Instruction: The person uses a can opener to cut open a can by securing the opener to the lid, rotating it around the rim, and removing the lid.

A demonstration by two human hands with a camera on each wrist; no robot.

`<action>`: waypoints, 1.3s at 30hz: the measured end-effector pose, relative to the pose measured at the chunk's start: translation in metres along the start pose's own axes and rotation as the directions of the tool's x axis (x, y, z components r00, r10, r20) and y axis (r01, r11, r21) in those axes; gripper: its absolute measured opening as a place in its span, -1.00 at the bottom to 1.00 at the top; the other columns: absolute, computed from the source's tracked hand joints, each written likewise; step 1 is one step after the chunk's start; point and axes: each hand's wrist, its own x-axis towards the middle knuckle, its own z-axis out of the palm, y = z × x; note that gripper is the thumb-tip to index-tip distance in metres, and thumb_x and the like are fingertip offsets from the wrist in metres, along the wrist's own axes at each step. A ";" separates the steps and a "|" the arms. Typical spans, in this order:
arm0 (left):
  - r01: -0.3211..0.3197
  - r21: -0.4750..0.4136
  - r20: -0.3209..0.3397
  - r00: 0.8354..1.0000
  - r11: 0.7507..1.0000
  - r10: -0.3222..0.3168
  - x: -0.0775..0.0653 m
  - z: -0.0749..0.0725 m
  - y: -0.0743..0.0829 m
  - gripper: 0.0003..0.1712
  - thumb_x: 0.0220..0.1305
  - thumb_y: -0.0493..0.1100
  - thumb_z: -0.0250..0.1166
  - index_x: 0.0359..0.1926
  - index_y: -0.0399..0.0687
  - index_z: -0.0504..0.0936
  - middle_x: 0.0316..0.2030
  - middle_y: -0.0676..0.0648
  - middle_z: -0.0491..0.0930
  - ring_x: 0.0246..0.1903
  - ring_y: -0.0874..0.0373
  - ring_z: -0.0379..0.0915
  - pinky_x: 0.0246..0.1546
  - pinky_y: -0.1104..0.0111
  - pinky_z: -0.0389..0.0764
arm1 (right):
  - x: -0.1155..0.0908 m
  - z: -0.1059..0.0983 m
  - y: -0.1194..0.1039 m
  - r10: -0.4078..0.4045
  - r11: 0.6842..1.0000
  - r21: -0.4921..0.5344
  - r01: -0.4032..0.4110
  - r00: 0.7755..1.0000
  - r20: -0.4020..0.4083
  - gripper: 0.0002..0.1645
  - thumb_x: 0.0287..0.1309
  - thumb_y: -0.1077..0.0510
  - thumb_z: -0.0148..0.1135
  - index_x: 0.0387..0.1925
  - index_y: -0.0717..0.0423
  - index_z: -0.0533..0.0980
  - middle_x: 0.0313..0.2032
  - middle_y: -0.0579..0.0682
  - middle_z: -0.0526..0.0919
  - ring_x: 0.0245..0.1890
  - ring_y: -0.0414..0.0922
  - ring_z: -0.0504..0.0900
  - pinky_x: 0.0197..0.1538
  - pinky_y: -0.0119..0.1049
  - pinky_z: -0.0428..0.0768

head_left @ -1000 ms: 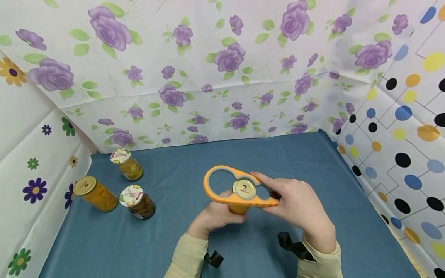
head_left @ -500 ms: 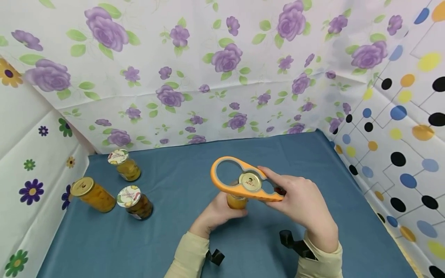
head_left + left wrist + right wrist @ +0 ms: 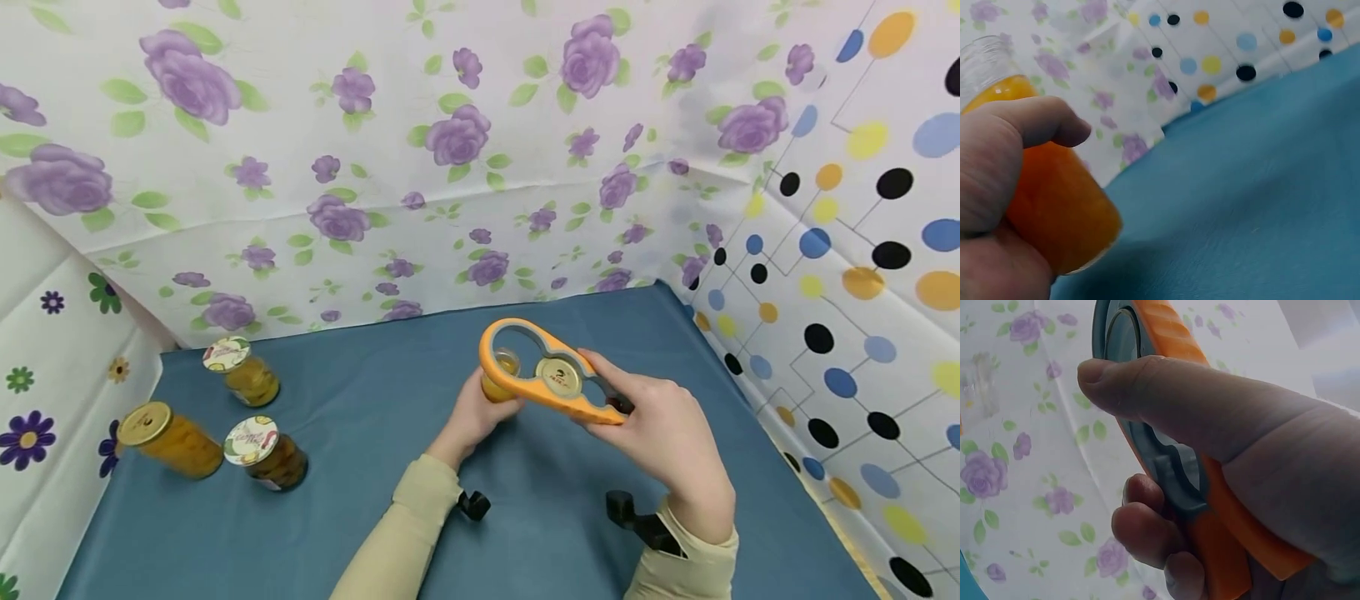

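Note:
My left hand (image 3: 471,412) grips a glass jar (image 3: 1072,206) with orange contents. In the left wrist view its glass neck is bare, without a lid, and the thumb lies across its side. An orange and grey jar opener (image 3: 592,411) is held in my right hand (image 3: 667,429), thumb on one side and fingers curled round the other. Between the opener's grey inner edges sits a gold lid (image 3: 558,377). In the head view the opener's loop overlaps the jar's mouth, with the lid off to the right of it.
At the left of the blue cloth (image 3: 360,500) stand a tall gold-lidded jar (image 3: 183,446), a jar of yellowish-green pieces (image 3: 255,382) and a dark jar (image 3: 281,462). Patterned sheets (image 3: 420,167) wall the back and sides. Black straps (image 3: 637,525) hang at the wrists.
The opener, with the lid in it, has moved right and away from above the jar. The jar in the left hand has moved up and its open mouth now shows. The head view has shifted right.

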 end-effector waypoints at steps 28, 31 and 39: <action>-0.091 0.018 -0.231 0.968 0.996 0.093 0.038 0.012 -0.026 -0.47 0.21 -0.15 0.44 0.15 0.11 0.43 -0.22 -0.03 0.56 -0.28 0.07 0.48 -0.20 0.07 0.58 | 0.003 0.003 -0.003 0.004 0.999 -0.036 -0.002 0.999 0.051 -0.08 0.00 -0.36 0.42 0.40 -0.55 0.25 -0.59 -0.37 0.46 -0.70 -0.31 0.32 -0.66 -0.33 0.35; -0.090 -0.012 -0.219 0.972 0.996 0.085 0.038 0.012 -0.027 -0.45 0.18 -0.08 0.47 0.15 0.16 0.45 -0.19 0.00 0.58 -0.23 0.11 0.51 -0.14 0.07 0.60 | 0.003 0.003 -0.003 -0.002 0.999 -0.037 0.004 0.999 0.047 -0.08 0.01 -0.37 0.42 0.40 -0.54 0.26 -0.58 -0.37 0.47 -0.68 -0.32 0.34 -0.65 -0.33 0.36; -0.122 -0.060 -0.213 0.971 0.991 0.106 0.037 0.010 -0.032 -0.42 0.11 0.01 0.52 0.13 0.23 0.49 -0.16 0.01 0.58 -0.19 0.11 0.52 -0.10 0.08 0.60 | 0.004 0.005 -0.003 -0.006 0.999 -0.042 0.008 0.998 0.065 -0.08 0.00 -0.34 0.44 0.40 -0.56 0.25 -0.60 -0.36 0.44 -0.70 -0.30 0.32 -0.68 -0.33 0.33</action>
